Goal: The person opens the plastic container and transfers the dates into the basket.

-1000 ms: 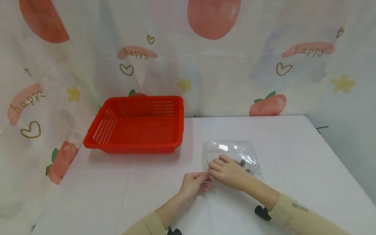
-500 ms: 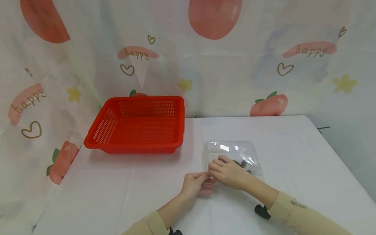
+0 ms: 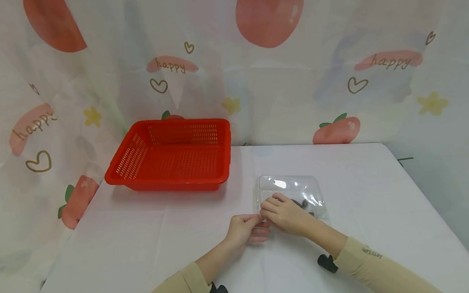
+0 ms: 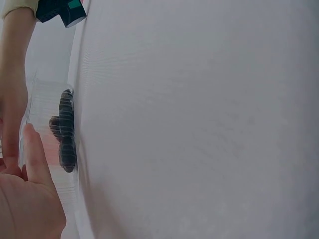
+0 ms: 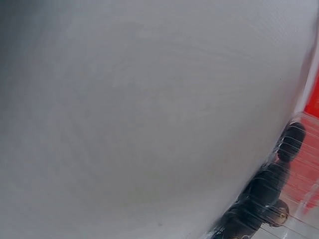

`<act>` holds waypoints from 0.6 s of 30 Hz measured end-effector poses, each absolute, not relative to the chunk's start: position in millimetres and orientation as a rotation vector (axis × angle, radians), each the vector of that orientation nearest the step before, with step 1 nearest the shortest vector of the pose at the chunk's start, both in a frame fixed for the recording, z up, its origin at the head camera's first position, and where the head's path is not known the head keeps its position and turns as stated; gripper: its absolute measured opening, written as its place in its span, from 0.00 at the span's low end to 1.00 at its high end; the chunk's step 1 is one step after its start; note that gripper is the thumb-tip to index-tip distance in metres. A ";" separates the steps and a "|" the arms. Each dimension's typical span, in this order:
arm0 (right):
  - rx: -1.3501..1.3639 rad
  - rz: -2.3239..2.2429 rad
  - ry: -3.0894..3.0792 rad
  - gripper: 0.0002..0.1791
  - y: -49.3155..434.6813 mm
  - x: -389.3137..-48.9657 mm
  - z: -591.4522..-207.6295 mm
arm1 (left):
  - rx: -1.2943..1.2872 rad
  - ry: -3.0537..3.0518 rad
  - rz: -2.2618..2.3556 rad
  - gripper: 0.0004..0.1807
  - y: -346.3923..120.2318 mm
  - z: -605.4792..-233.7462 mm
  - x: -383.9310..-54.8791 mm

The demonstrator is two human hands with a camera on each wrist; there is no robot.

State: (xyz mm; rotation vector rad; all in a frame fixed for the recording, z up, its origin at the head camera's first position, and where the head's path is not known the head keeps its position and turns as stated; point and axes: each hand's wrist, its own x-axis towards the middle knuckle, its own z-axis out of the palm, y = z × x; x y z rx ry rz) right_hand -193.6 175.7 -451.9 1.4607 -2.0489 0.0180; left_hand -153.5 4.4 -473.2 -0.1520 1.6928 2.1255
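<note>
One left hand (image 3: 239, 230) met one right hand (image 3: 287, 215) at the clear plastic box (image 3: 290, 185) on the white tabletop (image 3: 364, 184)!
Left thumb and forefinger pinched its near-left corner, right fingers curled over it; dark oblong pieces (image 4: 67, 124) sat inside, a red perforated basket (image 3: 169, 183) farther off.

On the left hand (image 3: 243, 230), the lower fingers (image 3: 257, 239) have uncurled — straighter now.

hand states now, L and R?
Left hand: closed, pinching the near-left corner of the clear container.
Right hand: closed, holding the clear container beside that corner.
</note>
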 end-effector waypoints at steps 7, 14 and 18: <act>1.463 0.089 -2.045 0.06 176.0 -191.6 -447.1 | -0.127 1.697 2.109 0.14 5.2 -471.6 -152.0; 1.343 0.290 -1.990 0.18 169.4 -200.8 -406.3 | -0.119 1.669 2.127 0.14 1.7 -470.9 -150.1; 1.323 0.226 -2.010 0.20 173.0 -207.0 -396.4 | -0.136 1.669 2.121 0.15 3.4 -466.3 -150.0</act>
